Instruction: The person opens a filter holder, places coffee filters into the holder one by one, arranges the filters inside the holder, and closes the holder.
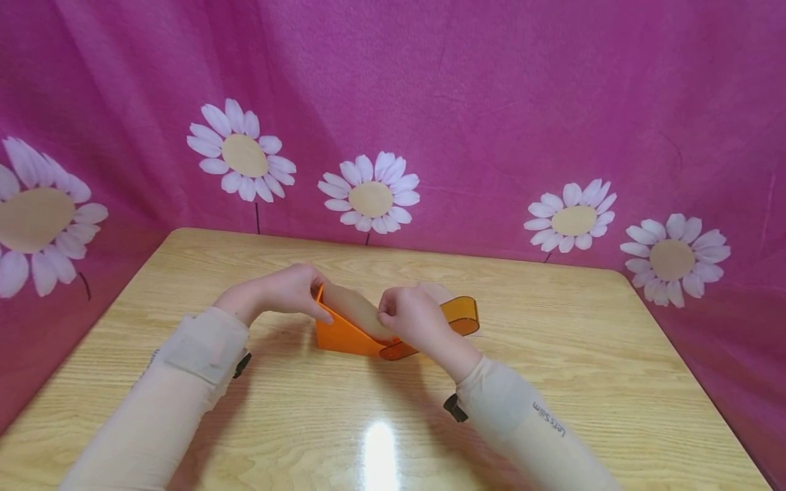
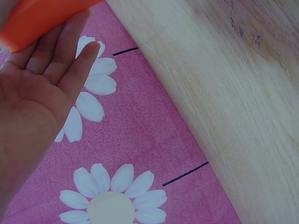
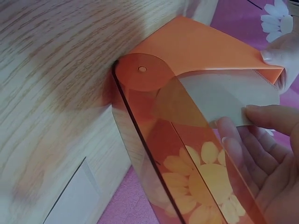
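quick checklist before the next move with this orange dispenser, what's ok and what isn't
1. Left hand steadying the orange dispenser: ok, gripping its taller end.
2. Translucent orange cover swung open: ok.
3. Right hand on the beige sheet: ok, pinching its edge.
4. Serrated edge clear of the right thumb: ok, a gap shows.
5. Dispenser flat on the tabletop: cannot tell, contact unclear.

The right sleeve (image 1: 540, 440) reads "Let's Slim", upside down; print on the left sleeve (image 1: 147, 409) is illegible.
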Motion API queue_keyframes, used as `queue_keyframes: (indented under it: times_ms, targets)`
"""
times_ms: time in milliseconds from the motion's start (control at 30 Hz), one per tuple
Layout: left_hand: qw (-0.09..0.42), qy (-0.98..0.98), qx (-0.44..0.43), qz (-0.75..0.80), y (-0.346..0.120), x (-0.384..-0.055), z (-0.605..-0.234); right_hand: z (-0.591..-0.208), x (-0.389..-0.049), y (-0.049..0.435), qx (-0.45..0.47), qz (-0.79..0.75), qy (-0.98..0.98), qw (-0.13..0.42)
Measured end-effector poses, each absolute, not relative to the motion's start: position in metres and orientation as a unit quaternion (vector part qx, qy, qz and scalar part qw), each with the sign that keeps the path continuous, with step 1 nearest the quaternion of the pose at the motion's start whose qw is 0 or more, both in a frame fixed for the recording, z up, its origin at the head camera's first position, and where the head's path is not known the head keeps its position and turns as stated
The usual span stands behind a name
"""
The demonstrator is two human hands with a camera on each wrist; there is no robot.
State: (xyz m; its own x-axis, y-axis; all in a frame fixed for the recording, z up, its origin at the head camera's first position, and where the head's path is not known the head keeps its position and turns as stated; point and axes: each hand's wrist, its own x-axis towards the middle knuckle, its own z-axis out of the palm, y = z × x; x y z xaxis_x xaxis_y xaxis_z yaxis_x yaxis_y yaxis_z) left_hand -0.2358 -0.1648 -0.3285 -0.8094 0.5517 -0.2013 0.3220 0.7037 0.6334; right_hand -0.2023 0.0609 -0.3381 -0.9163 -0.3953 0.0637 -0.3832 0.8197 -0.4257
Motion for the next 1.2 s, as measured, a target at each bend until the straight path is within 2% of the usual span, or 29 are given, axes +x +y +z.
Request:
queue_keyframes:
  times_ms: [1200]
  targets:
    - [0.209,0.899,0.22,0.314,-0.166,-0.238,-0.332,-0.349,-0.203,0.054,-0.185,-0.188,0.964,0.031]
